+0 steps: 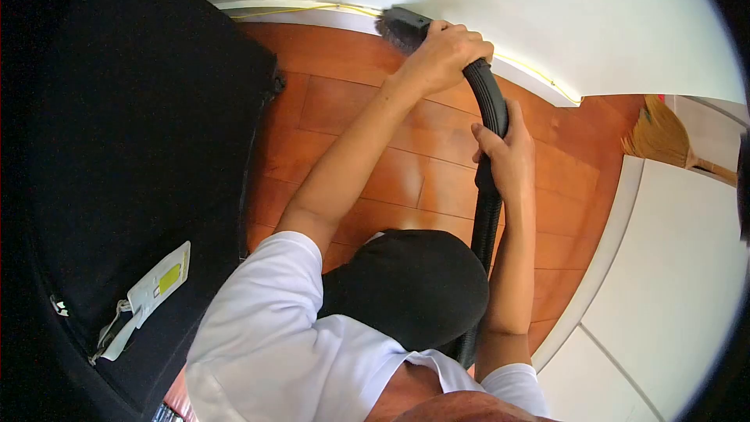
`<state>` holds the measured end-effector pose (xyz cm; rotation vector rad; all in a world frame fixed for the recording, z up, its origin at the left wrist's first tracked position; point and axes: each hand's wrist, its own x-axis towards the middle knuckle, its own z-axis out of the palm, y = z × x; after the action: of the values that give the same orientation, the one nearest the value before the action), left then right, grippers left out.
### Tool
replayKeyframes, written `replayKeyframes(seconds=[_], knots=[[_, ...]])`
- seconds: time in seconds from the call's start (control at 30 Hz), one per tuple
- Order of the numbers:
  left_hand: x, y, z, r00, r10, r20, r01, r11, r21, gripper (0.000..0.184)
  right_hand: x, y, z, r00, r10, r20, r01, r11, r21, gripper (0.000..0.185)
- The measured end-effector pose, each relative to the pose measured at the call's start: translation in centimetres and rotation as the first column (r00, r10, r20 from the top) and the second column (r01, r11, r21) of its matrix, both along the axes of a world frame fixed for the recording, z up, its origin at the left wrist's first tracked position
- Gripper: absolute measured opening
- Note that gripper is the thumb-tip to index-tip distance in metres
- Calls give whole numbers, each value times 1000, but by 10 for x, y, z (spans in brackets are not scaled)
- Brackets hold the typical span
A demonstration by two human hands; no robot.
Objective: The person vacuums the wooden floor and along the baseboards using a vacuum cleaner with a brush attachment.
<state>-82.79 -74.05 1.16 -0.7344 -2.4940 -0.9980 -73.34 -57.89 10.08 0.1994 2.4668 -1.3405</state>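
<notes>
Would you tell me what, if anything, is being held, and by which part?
A hose: the left hand grips its end beside the brush, the right hand farther back along it.

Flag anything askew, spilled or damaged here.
No spill or damage visible. One oddity: the thin yellow cable runs exposed along the baseboard, right by the brush, so it could snag.

Glossy wooden floor (387, 172), ribbed plastic hose (487, 98), smooth wall (508, 0) (faintly shiny), matt cloth-covered case (141, 109)
</notes>
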Motion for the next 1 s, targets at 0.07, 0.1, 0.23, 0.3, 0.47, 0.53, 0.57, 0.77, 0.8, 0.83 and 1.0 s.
replayKeyframes(seconds=[0.07, 0.1, 0.23, 0.3, 0.47, 0.53, 0.57, 0.77, 0.8, 0.83, 1.0], knots=[[9, -5, 6, 999, 26, -23, -25, 999, 29, 15, 3, -4, 8, 1000, 29, -13, -28, 999, 30, 45], [12, -10, 12, 999, 37, -33, -36, 998, 45, 15, 3, -6, 11, 998, 59, -21, -59, 998, 22, 45], [14, -50, 18, 973, 182, -139, -181, 983, 17, 19, -10, -30, 11, 973, 222, -59, -214, 970, 114, 45], [1, -63, 1, 980, 188, -58, -186, 982, 42, 19, -24, -39, 1, 968, 246, -56, -234, 958, 165, 45], [-5, -42, -12, 989, 133, -62, -134, 991, -15, 15, -22, -24, -15, 986, 163, -32, -158, 980, 121, 44], [-3, -22, -13, 992, 102, -75, -102, 995, 8, 12, -12, -14, -19, 997, 76, -26, -73, 992, 101, 43], [-1, -13, -13, 994, 82, -75, -83, 997, -8, 11, -6, -8, -21, 999, 32, -24, -30, 995, 92, 43], [17, 20, -9, 995, -37, -91, 40, 999, 33, 12, 31, 7, -9, 996, -70, -49, 75, 991, 107, 43], [25, 23, -3, 994, -36, -106, 42, 998, 48, 10, 38, 11, -7, 996, -77, -52, 81, 994, 80, 44], [34, 26, 2, 992, -37, -119, 45, 997, 63, 9, 46, 15, -5, 995, -85, -51, 88, 995, 52, 44], [79, 40, -19, 996, -82, -42, 84, 995, 52, 5, 78, 42, -20, 1000, -24, -1, 24, 996, 82, 41]])
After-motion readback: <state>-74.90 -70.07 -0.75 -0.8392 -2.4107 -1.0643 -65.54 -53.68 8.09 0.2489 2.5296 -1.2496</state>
